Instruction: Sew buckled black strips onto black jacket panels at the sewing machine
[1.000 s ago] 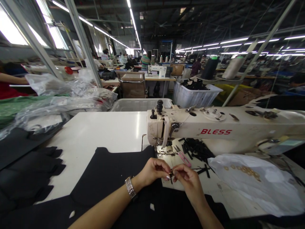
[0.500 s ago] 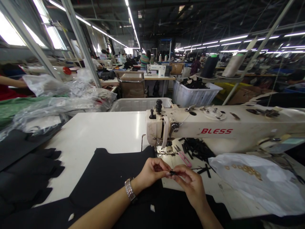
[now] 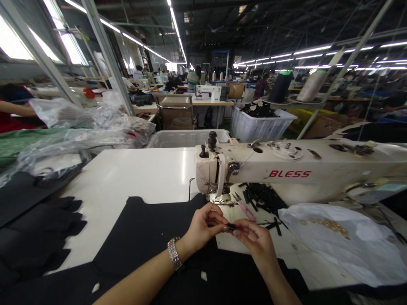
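Note:
My left hand (image 3: 203, 226), with a metal link wristwatch (image 3: 174, 253) on its wrist, and my right hand (image 3: 254, 240) meet over the sewing table. Between their fingertips they pinch a small black strip (image 3: 232, 226), partly hidden by the fingers. Both hands are just in front of the presser foot (image 3: 221, 201) of a cream "BLESS" sewing machine (image 3: 288, 173). Under my hands lies a black fabric panel (image 3: 149, 239). Pink thread snips (image 3: 244, 211) and a heap of black strips (image 3: 263, 199) lie just beyond my right hand.
A white bag (image 3: 337, 241) holding gold rings lies at right. Black fabric pieces (image 3: 34, 237) and plastic bags (image 3: 79, 142) are piled at left. Bins (image 3: 260, 127), thread cones (image 3: 280, 87) and a co-worker's arm (image 3: 15, 109) are beyond.
The black strip sits slightly higher between my fingertips, and my left hand has turned a little. The whole view has shifted slightly.

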Motion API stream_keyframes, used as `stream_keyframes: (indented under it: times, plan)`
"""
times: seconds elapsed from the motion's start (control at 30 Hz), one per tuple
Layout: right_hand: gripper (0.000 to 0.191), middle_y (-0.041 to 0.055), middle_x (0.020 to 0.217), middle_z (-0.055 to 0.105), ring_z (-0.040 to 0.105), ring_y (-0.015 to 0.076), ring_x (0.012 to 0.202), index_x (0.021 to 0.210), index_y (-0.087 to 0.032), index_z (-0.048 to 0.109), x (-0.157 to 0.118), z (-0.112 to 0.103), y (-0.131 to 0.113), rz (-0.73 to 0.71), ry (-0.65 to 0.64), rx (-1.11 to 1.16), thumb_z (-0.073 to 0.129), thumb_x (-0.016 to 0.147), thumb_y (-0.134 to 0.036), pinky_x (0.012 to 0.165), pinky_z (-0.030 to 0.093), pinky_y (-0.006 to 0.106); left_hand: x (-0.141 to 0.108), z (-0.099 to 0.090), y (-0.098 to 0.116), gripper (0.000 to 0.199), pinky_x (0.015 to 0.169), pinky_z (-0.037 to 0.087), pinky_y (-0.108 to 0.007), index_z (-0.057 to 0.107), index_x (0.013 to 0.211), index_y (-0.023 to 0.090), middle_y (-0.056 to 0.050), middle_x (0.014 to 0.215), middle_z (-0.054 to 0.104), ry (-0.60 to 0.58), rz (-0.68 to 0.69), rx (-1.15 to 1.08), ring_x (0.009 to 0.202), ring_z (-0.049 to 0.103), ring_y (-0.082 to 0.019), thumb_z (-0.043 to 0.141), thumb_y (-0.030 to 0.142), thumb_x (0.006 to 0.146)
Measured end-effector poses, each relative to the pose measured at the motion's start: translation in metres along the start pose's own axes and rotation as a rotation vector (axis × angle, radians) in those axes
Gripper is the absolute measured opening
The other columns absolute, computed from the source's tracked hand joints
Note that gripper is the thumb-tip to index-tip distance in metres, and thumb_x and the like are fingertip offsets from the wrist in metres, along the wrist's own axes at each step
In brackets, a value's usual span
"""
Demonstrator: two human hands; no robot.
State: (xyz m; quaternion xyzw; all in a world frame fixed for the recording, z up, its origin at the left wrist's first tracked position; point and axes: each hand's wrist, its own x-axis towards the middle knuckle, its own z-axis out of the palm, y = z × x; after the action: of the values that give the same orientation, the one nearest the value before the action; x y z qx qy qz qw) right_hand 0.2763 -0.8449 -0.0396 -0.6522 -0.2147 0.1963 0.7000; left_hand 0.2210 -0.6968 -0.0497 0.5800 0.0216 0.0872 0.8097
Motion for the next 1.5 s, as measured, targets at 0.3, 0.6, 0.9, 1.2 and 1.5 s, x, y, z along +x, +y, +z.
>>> stream_keyframes:
  times: [0.3,0.6,0.9,1.2,1.5]
  plan:
    - [0.012,0.0033,0.066,0.063,0.062,0.0166,0.063,0.068,-0.018,0.063,0.002,-0.005,0.007,-0.197,0.041,-0.272,0.06,0.071,-0.03,0.061,0.051,0.024,-0.002,0.005,0.003,0.04,0.061,0.048,-0.023,0.045,0.083,0.014,-0.004,0.07,0.065,0.0,0.001,0.045,0.062,0.062,-0.014,0.075,0.023,0.057]
    - [0.014,0.0034,0.065,0.065,0.063,0.0182,0.062,0.067,-0.018,0.064,0.002,-0.005,0.009,-0.162,0.076,-0.281,0.066,0.064,-0.031,0.06,0.053,0.025,-0.004,0.01,0.004,0.034,0.062,0.047,-0.02,0.043,0.084,0.015,-0.003,0.07,0.064,0.047,0.018,0.08,0.064,0.061,-0.011,0.069,0.018,0.063]
    - [0.02,0.0033,0.062,0.066,0.063,0.0185,0.058,0.064,-0.018,0.065,-0.001,-0.001,0.008,-0.124,0.155,-0.315,0.066,0.062,-0.038,0.057,0.053,0.025,-0.005,0.009,0.004,0.034,0.065,0.05,-0.025,0.046,0.088,0.014,-0.005,0.072,0.066,0.058,0.009,0.126,0.067,0.063,-0.016,0.069,0.019,0.063]
    - [0.015,0.0039,0.065,0.065,0.062,0.0178,0.061,0.067,-0.019,0.062,0.001,-0.007,0.01,-0.269,0.084,-0.525,0.058,0.072,-0.033,0.059,0.051,0.025,-0.008,0.01,0.003,0.029,0.066,0.05,-0.026,0.049,0.088,0.014,-0.006,0.076,0.067,0.092,0.018,0.217,0.071,0.064,-0.017,0.067,0.018,0.065]
    - [0.018,0.0044,0.061,0.065,0.063,0.0187,0.058,0.066,-0.017,0.062,0.001,-0.002,0.005,-0.154,0.065,-0.324,0.063,0.067,-0.035,0.055,0.053,0.025,0.0,0.011,0.007,0.052,0.058,0.045,-0.021,0.043,0.091,0.015,0.001,0.065,0.061,0.109,-0.108,-0.079,0.058,0.058,-0.011,0.077,0.021,0.052]
